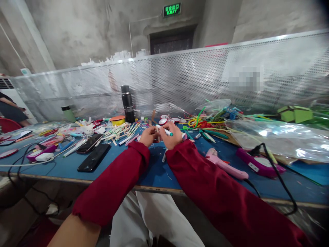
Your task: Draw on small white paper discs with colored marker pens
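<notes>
Both hands meet over the middle of the blue table (154,166), dark red sleeves on the forearms. My right hand (175,137) is closed round a white marker pen (166,130) with a green end, which slants across the fingers. My left hand (148,136) is pinched close beside the pen's other end; the small thing between its fingertips is too hidden to name. Just behind the hands lie small red-and-white round pieces (163,121). To the left of my left hand is a heap of short pale sticks (120,132).
A black bottle (128,104) stands behind the sticks, near a perforated metal screen (174,80). Two dark phones (94,157) lie at left. On the right are a pink glue gun (226,165), a purple power strip (259,163) with a cord and clear plastic sheeting (290,137).
</notes>
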The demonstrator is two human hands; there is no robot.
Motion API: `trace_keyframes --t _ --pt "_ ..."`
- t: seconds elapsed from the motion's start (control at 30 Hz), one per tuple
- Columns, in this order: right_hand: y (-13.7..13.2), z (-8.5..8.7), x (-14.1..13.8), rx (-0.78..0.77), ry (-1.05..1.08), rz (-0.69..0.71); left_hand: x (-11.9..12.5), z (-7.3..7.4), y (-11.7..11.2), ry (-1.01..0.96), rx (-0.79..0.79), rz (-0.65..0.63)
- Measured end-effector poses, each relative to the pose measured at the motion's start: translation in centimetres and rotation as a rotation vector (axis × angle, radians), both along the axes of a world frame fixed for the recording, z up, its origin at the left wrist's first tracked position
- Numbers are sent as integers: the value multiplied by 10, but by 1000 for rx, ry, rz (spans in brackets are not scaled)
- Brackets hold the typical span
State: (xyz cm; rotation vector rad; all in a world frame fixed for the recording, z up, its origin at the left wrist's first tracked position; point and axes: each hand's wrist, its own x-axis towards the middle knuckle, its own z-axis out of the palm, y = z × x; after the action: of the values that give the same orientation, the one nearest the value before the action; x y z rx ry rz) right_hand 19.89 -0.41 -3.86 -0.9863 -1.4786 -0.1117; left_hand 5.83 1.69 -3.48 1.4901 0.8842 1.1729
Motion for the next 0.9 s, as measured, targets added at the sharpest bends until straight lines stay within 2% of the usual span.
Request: trace_keyframes --t 0.9 --pt "3 -1 2 16 -5 -5 1 1 -1 -9 -4 11"
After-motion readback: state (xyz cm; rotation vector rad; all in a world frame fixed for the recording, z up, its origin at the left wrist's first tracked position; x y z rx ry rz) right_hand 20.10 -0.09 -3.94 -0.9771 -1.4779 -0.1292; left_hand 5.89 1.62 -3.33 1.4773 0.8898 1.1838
